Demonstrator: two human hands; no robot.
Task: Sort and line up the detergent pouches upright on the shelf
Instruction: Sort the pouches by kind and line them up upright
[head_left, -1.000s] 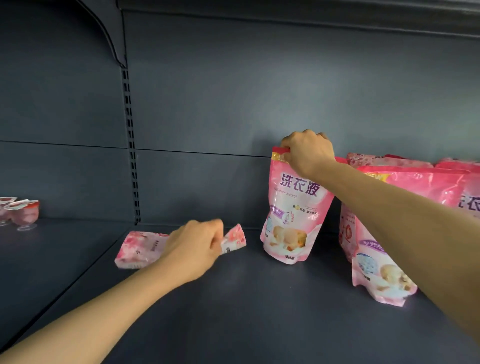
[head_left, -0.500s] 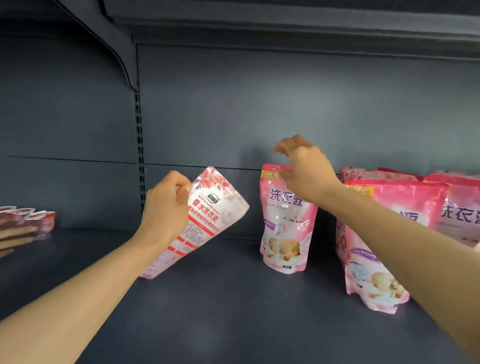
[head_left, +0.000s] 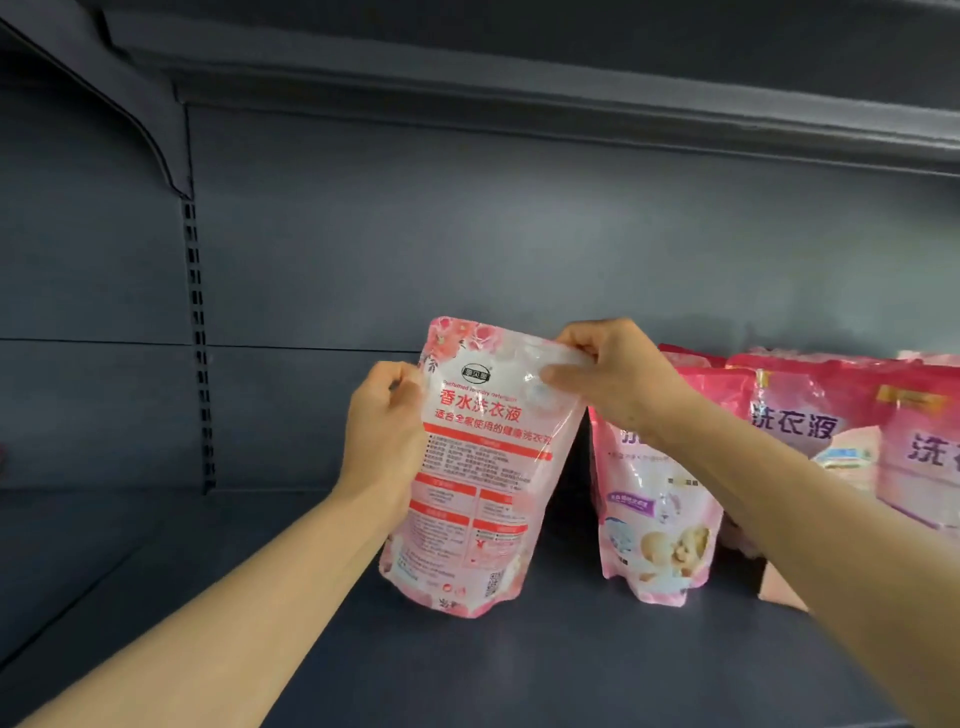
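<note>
**Inspector:** What is recorded of the hands?

**Assessor:** One floral pouch is gripped by both. Its left edge is clasped by the left hand, fingers curled round behind it. Its top right corner is pinched by the right hand, the thumb laid across the front. The hands are set apart by the pouch's width.

**Inspector:** And the pouch's position?

**Assessor:** It is held nearly upright, leaning slightly right at the top, with the printed panel of small text turned toward the viewer. Its base is seen at the surface of the shelf; whether contact is made cannot be told.

**Inspector:** What stands alongside?

**Assessor:** Just right of it, an upright pink pouch is noted, its upper part covered by the right wrist and forearm. Farther right, a second pink pouch and a third are seen, both partly hidden by that forearm, the third cut off by the frame edge. More pink tops are visible behind them; their number cannot be told.

**Inspector:** Surroundings?

**Assessor:** A dark grey back panel is recorded behind the row, a slotted upright at the left, and an upper shelf edge overhead. A pale pink flat object is glimpsed under the right forearm; it cannot be identified.
</note>
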